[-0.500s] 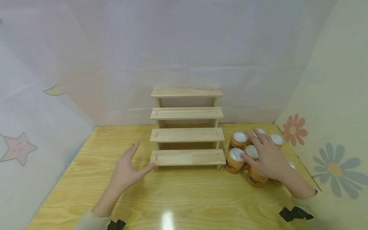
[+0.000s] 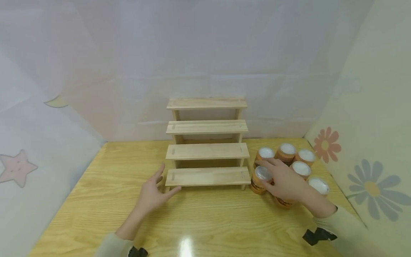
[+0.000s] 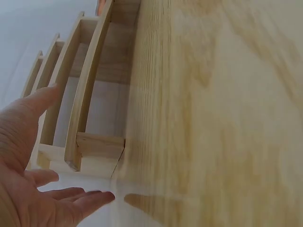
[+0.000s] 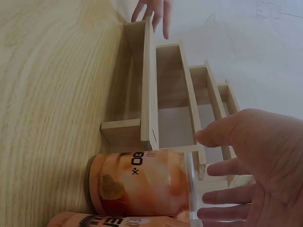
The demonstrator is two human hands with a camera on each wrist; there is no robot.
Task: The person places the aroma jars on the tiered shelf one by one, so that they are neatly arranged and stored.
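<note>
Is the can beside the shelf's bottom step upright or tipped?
Upright: the can stands base-down on the table, lid facing up.

The person wears a pale cream left sleeve (image 2: 112, 245) and right sleeve (image 2: 341, 226), both stopping short of the wrist, with an angular black fitting (image 2: 138, 252) beside the first and a notched black piece (image 2: 319, 236) beside the second.
</note>
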